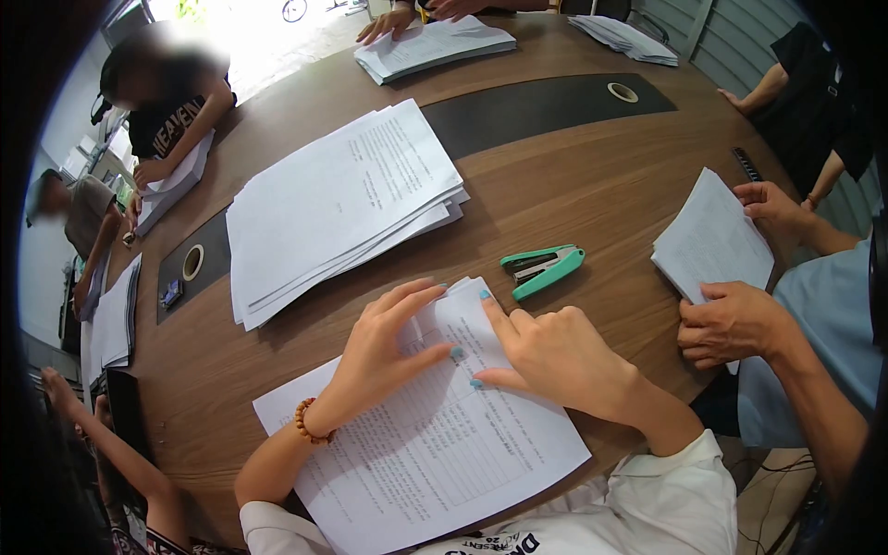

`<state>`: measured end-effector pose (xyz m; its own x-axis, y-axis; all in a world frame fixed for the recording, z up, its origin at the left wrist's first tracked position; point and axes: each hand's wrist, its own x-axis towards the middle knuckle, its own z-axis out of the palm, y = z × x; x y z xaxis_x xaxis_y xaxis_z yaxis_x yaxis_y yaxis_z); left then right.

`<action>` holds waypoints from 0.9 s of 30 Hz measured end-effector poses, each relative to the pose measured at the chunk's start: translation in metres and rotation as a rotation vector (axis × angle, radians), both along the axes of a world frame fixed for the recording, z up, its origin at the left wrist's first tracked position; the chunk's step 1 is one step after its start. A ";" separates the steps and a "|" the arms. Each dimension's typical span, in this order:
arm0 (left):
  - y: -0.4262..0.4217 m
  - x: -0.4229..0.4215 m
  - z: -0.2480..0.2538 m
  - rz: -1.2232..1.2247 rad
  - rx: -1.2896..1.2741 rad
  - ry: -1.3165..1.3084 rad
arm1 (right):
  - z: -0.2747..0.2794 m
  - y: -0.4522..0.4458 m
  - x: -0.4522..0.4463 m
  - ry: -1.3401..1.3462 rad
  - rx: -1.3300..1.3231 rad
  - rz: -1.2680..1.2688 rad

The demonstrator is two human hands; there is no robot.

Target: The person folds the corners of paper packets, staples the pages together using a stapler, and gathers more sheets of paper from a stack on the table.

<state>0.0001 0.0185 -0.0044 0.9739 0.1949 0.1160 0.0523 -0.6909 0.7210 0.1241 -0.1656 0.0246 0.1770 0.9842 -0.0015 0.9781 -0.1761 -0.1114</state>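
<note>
In front of me lie printed sheets of paper [407,472], tilted on the table with their far edge near the stapler. My left hand [393,338] rests over the upper part of the sheets, fingers spread and thumb apart. On the right corner of the same sheets, my right hand [555,356] presses with an outstretched index finger. Its thumb is extended over the paper, and the remaining fingers are curled, holding nothing visible. A green stapler [558,275] sits just beyond my right hand. Farther off to the left is a large fanned stack of printed paper [342,203].
Around the wooden table [546,148] several people handle paper stacks. At my right, a person's hands hold a stack of sheets [717,236]. Tape rolls [192,263] sit on dark inlaid panels. Another paper pile [624,40] lies at the far edge.
</note>
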 end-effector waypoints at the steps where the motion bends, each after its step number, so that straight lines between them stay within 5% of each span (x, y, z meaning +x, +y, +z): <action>1: -0.001 0.000 0.001 0.005 0.001 -0.015 | -0.001 0.000 0.000 0.002 0.006 0.001; 7: -0.003 0.001 0.008 0.034 -0.003 -0.085 | 0.002 -0.003 0.004 -0.003 0.147 0.096; 10: 0.000 0.001 0.006 0.032 -0.115 -0.100 | 0.012 -0.004 0.011 0.226 0.240 0.204; 13: 0.000 -0.001 0.006 -0.039 -0.113 -0.119 | 0.012 -0.003 0.025 0.391 0.475 0.022; 17: 0.000 -0.001 0.005 -0.061 -0.060 -0.131 | 0.001 -0.001 0.032 0.211 0.355 -0.060; 19: -0.001 -0.001 0.006 -0.062 -0.060 -0.136 | -0.002 0.003 0.024 0.153 -0.010 -0.005; 27: -0.002 0.000 0.009 -0.048 -0.109 -0.113 | -0.005 0.004 0.017 0.114 0.037 -0.009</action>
